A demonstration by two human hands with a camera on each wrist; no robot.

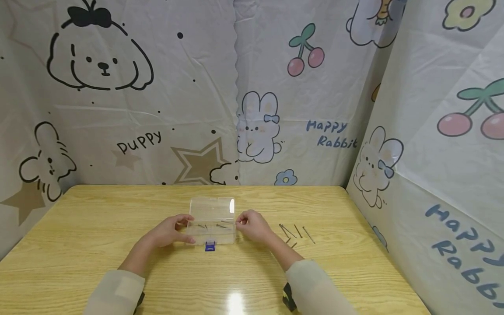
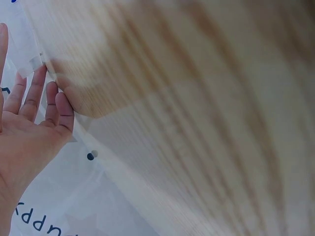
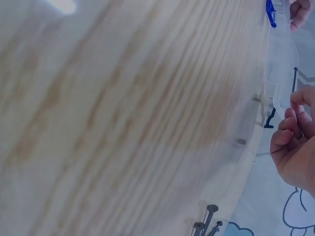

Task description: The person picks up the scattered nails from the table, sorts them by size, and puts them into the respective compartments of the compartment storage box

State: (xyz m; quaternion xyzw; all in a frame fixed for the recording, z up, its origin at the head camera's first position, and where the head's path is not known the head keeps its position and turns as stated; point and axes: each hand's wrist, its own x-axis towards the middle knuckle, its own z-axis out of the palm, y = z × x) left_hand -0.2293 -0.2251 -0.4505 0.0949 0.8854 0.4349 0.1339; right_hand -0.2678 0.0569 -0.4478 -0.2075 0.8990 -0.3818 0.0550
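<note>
A clear plastic box (image 1: 194, 239) with a blue latch (image 1: 210, 246) stands on the table, its lid (image 1: 212, 208) raised at the back. My left hand (image 1: 171, 229) holds the box's left end, thumb at the front corner and fingers towards the back. Between thumb and fingertips, my right hand (image 1: 253, 225) pinches a nail (image 3: 295, 78) at the box's right end. Its shaft points left, over the box, with the head at the far end. Several nails (image 1: 222, 226) lie inside the box.
To the right of my right hand, several loose nails (image 1: 298, 231) lie on the wooden table (image 1: 157, 288). A printed cloth (image 1: 197, 100) hangs behind the table, and another printed cloth (image 1: 433, 175) runs along the right side.
</note>
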